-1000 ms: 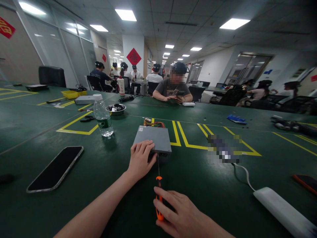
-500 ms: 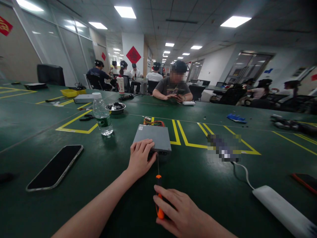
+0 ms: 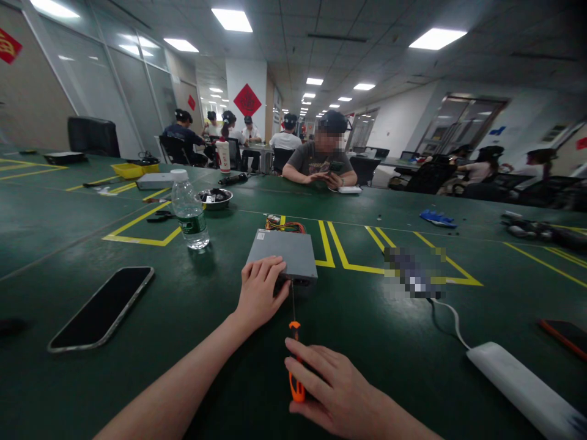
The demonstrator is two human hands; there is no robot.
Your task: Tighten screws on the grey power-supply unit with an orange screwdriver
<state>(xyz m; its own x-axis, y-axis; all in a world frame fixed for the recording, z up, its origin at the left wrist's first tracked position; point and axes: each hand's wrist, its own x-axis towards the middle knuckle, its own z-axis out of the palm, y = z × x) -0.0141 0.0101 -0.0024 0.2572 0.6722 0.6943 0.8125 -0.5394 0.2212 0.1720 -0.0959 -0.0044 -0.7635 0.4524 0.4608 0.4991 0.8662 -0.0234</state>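
A grey metal computer power supply (image 3: pixel 293 244) lies flat on the green table, with its bundle of coloured wires (image 3: pixel 287 226) at the far side. My left hand (image 3: pixel 260 287) grips its near left corner, fingers over the top and thumb down at the front face. Pointing away from me, an orange and black screwdriver (image 3: pixel 297 385) has its shaft reaching the front face just right of my left thumb. Fingers and thumb of my right hand (image 3: pixel 332 385) are closed around its handle. The tip is too small to make out at the case.
Left of the power supply stand a water bottle (image 3: pixel 190 214) and a metal bowl (image 3: pixel 215 198) of dark parts; a phone (image 3: pixel 103 308) lies nearer. On the right are a white power strip (image 3: pixel 518 379) and blue glove (image 3: pixel 438 218). A person (image 3: pixel 321 162) sits opposite.
The screwdriver handle has turned slightly in my right hand, its orange pattern now facing differently. My left hand and the power supply have stayed in place.
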